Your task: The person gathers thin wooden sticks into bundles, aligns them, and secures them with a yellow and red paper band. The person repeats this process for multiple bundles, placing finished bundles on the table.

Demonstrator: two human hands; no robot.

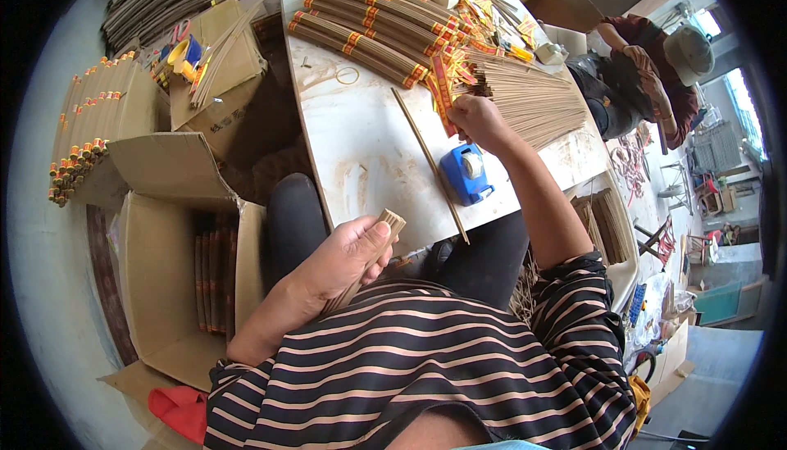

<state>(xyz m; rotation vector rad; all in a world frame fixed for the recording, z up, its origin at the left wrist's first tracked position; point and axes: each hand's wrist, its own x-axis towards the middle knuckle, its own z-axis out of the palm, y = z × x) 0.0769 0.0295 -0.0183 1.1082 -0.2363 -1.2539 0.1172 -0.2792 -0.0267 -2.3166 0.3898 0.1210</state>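
My left hand point(348, 257) is closed around a bundle of brown incense sticks point(393, 221), held near my body at the table's front edge. The bundle's top end sticks out past my thumb. Over the table, my right hand point(482, 122) pinches a red and yellow paper strip point(443, 99). Beyond it lies a heap of similar strips point(471, 24). Just right of that hand, loose incense sticks point(537, 97) are spread in a thick pile. A blue tape dispenser point(466, 173) stands below the hand, beside a thin long rod point(428, 159) reaching over the table edge.
Wrapped incense bundles point(361, 40) lie stacked at the far side of the white table point(361, 155). An open cardboard box point(156, 270) with bundles inside stands to my left, near another stack of bundles point(90, 114). A person in a cap point(689, 52) sits at the right.
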